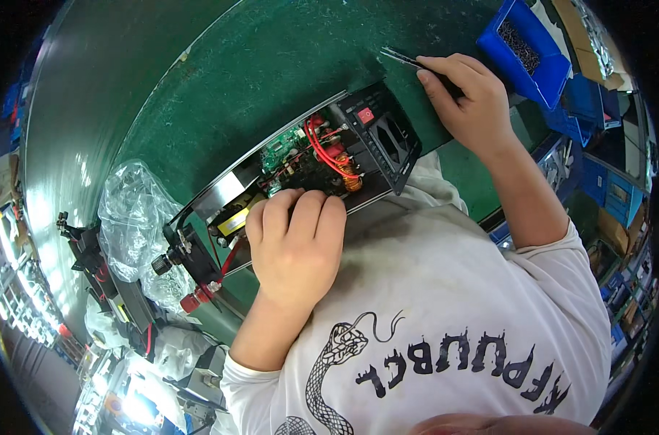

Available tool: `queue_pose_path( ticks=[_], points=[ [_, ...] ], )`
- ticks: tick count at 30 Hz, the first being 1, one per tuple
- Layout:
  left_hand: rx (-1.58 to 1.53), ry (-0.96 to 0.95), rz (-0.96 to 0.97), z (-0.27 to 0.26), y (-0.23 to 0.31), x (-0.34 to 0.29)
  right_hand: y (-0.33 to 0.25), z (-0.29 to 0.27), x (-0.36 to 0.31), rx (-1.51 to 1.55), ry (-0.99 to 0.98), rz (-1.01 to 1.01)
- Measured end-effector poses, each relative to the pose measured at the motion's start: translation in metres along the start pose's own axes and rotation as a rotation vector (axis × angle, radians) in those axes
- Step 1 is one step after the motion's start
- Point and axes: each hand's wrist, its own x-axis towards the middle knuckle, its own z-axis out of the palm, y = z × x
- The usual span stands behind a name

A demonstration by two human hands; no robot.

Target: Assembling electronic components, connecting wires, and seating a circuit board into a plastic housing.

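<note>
While the left hand (pixel 294 243) bends over its near edge, finger grip impossible to tell, one open-cased device (pixel 280 154), red wires (pixel 319 149) exposed, lies on the green desk (pixel 242 87) in the head view; right hand (pixel 471 101): fingers pinching one slim dark tool (pixel 402 57); blue bin (pixel 554 76): near the right hand.

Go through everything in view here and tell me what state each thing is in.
Metal box: uncovered, insides showing
Red wires: looped inside it
Red switch: setting unclear
Left hand: over the box's near edge
Right hand: holding tweezers
Tweezers: held, pointing away
Blue bin: open, containing small parts
Plastic bag: crumpled
</note>
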Motion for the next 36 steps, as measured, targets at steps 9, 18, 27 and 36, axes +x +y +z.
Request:
queue_pose_path(
  ticks=[9,18,27,36],
  points=[
    [-0.053,0.048,-0.044,0.000,0.001,0.000,0.000,0.002,-0.001,0.008,0.016,0.023],
    [-0.083,0.074,0.016,0.001,-0.002,-0.005,-0.005,0.007,-0.001,-0.077,0.062,0.039],
    [-0.129,0.149,-0.118,-0.042,-0.049,-0.130,-0.005,-0.001,-0.004,-0.465,0.068,-0.069],
    [0.166,0.001,-1.015,-0.067,-0.159,-0.202,-0.017,-0.020,-0.014,-0.259,0.315,-0.193]
  ],
)
